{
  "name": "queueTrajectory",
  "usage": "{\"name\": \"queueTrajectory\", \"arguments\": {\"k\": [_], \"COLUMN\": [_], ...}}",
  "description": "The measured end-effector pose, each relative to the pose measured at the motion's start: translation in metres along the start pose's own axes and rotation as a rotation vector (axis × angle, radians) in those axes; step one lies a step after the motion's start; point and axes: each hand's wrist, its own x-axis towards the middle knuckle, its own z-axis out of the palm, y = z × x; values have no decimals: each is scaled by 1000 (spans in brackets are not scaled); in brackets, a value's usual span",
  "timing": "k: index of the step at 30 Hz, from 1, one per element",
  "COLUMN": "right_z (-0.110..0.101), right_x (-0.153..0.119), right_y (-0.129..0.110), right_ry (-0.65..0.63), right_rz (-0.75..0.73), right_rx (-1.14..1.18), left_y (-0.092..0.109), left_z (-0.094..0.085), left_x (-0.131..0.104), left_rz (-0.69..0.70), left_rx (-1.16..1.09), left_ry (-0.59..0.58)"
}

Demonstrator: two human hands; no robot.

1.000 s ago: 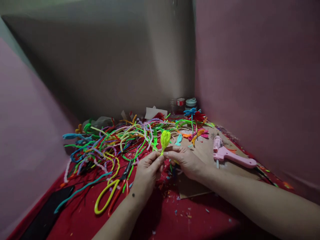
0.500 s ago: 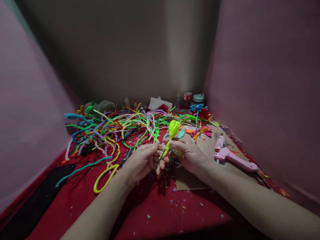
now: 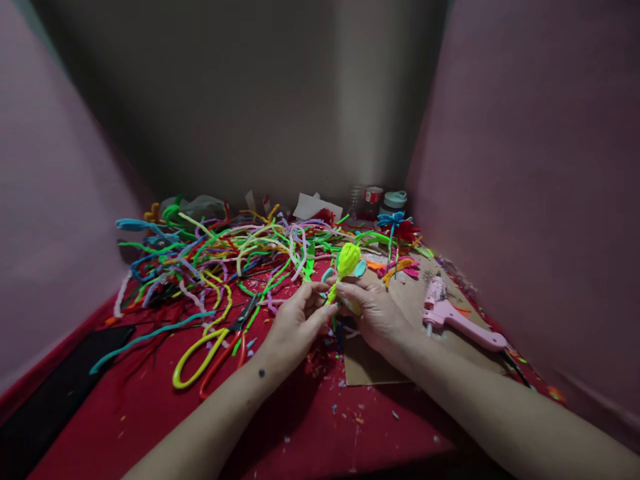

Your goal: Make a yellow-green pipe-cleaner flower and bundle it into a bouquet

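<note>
A bright yellow pipe cleaner flower [image 3: 349, 259] with a rounded, tulip-like head stands upright between my two hands. My right hand [image 3: 374, 308] pinches it just below the head, thumb in front. My left hand [image 3: 295, 327] has its thumb and fingers closed on the twisted stem lower down. The fingers hide the stem's lower end. Left of my left hand lie scissors [image 3: 200, 360] with one yellow and one red handle loop, untouched.
A tangle of coloured pipe cleaners [image 3: 250, 247] spreads across the back of the red-covered table [image 3: 280, 440]. On cardboard [image 3: 370, 367] to the right rests a pink glue gun [image 3: 463, 323]. Finished blue petals [image 3: 393, 220] and a lidded jar [image 3: 395, 200] stand behind. A black flat object [image 3: 65, 380] lies left.
My left hand has turned over and its fingers have closed round the stem. The dark lower stem is now hidden. More of the scissors shows.
</note>
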Motion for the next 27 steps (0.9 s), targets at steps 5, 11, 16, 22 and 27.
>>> {"name": "queueTrajectory", "arguments": {"k": [5,11,16,22,27], "right_z": [5,7,2,-3,-4], "right_x": [-6,-8,-8,-7,-9], "right_y": [2,2,4,8,7], "right_ry": [0,-16,2,3,-18], "right_rz": [-34,-160,-191,-218,-300], "right_rx": [-9,-102,-208,-265,-326], "left_y": [-7,-1,2,-6,-18], "left_z": [3,3,8,10,6], "left_x": [-7,-8,-4,-1,2], "left_rz": [286,170,-20,-136,-92], "left_rx": [297,306,34,-96,8], "left_ry": [109,108,-33,-74,-83]}}
